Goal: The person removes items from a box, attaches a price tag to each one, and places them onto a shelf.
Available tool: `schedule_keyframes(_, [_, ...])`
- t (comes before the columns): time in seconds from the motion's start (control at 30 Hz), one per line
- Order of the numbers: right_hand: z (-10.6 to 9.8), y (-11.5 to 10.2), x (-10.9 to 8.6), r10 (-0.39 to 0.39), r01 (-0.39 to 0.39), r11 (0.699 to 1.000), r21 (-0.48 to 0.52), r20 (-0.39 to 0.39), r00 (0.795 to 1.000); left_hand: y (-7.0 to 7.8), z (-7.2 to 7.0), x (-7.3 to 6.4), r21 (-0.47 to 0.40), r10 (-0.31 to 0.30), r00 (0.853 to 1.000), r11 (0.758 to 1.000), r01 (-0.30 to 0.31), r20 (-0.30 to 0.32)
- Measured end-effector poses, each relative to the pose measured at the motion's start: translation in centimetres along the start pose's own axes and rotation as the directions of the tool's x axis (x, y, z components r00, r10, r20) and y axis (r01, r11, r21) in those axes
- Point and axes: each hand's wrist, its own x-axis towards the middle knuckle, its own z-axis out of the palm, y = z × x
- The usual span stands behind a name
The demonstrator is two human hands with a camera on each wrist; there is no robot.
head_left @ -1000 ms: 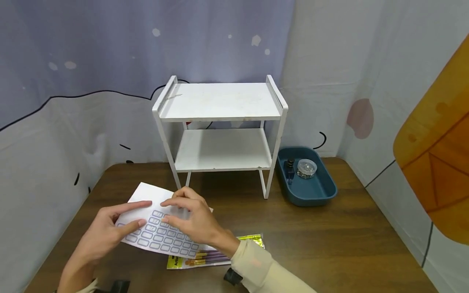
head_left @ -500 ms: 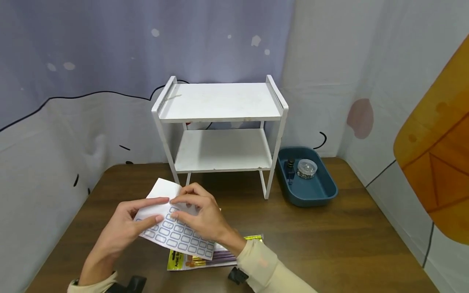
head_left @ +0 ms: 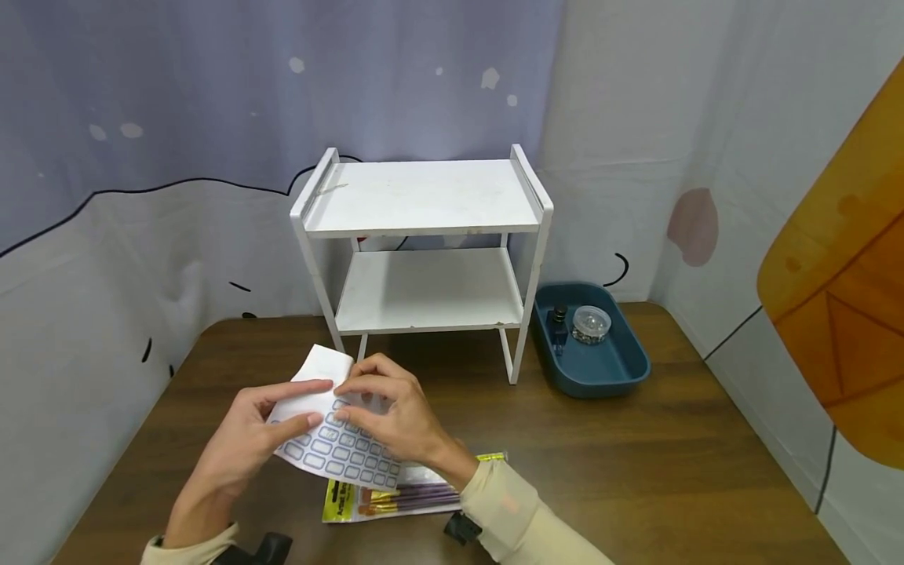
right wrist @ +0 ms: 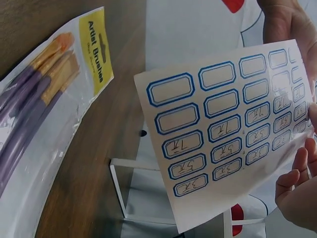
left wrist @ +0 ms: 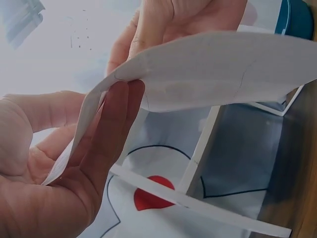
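A white sheet of blue-bordered sticker labels is held up over the table, tilted and bent. Handwritten marks fill several labels in the right wrist view; others are blank. My left hand grips the sheet's left side, thumb on the printed face. In the left wrist view the paper curves up out of the left fingers. Curled over the sheet's upper middle, my right hand pinches at it with thumb and forefinger; whether a single label is between them is hidden. Below lies a plastic packet of artist brushes.
A white two-tier shelf stands at the back of the wooden table. To its right sits a blue tray with a small dark bottle and a clear round lidded container. Printed curtains hang behind.
Both hands have shifted right with the sheet, the left hand more, so they are closer together. The sheet's top corner bends up more. Shelf, tray and packet have stayed put.
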Motion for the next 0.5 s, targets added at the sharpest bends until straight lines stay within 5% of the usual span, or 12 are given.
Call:
schedule_keyframes(0.33, [-0.26,0.63,0.07,-0.051,0.051,0.997,-0.055,0.017,0.999,-0.53,0.19,0.26,-0.029,-0.032,0.999,0.999,0.031,-0.016])
schedule_keyframes(0.5, [-0.47,0.74,0.18,-0.015,0.017,0.999,-0.038,0.048,0.999,-0.76,0.17,0.39,-0.024,-0.069,0.997,0.997,0.068,-0.038])
